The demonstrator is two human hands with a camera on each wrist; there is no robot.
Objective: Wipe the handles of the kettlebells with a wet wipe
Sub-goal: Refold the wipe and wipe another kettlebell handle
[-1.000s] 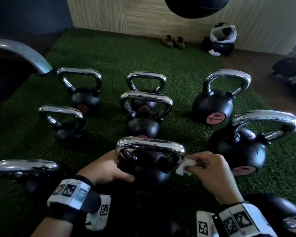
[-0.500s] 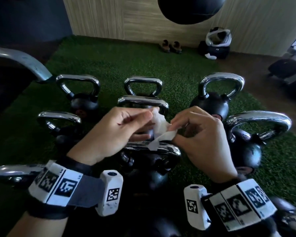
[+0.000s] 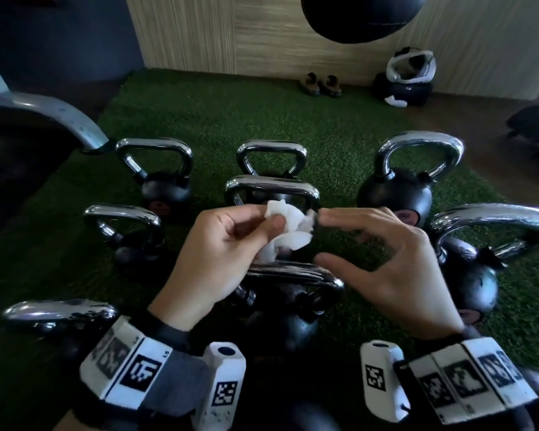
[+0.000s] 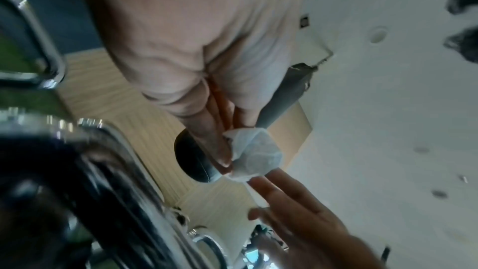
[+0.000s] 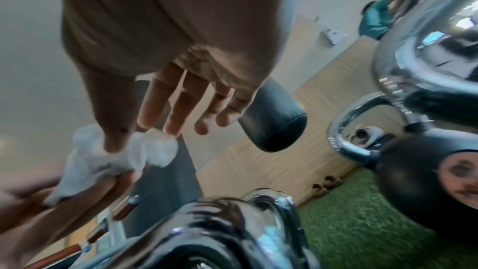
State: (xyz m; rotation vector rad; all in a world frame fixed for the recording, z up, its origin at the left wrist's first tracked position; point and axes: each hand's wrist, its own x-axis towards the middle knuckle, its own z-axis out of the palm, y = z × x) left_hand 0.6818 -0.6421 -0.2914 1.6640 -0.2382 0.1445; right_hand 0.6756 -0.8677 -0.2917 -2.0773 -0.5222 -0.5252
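The left hand (image 3: 212, 259) pinches the crumpled wet wipe (image 3: 288, 230) between thumb and fingers — raised above the nearest kettlebell (image 3: 293, 306), toward its 12 o'clock. At the wipe's 3 o'clock, the right hand (image 3: 395, 269) hovers with fingers spread loosely — holding nothing, fingertips just beside it.

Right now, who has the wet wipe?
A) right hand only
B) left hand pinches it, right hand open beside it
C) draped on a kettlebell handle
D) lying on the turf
B: the left hand pinches the crumpled wet wipe above the nearest kettlebell's handle, while the right hand is open beside it.
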